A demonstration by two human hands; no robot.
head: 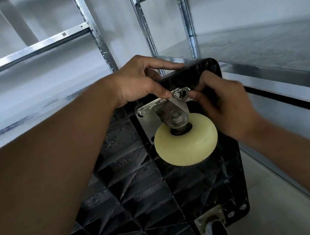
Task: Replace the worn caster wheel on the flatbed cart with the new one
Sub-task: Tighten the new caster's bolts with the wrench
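Plainly, the upturned cart point(140, 181) bore two casters: a cream caster wheel point(187, 144), two nuts point(177, 93) on its mounting plate point(149, 116), and a dark caster point(215, 228); the left hand point(136, 83) gripped the cart's edge, the right hand point(226, 105) pinched the plate's corner.

Both forearms reach forward, left hand point(138, 83) pinching with thumb and fingers, right hand point(228, 109) curled, blurred.

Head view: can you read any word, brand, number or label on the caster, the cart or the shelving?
No text can be read anywhere in this view.
Mounting plate: faint stamped marks near the left hand, too blurred to read.
Cream wheel, cart underside, shelving: no lettering shows.
The right hand covers the plate's far corner.
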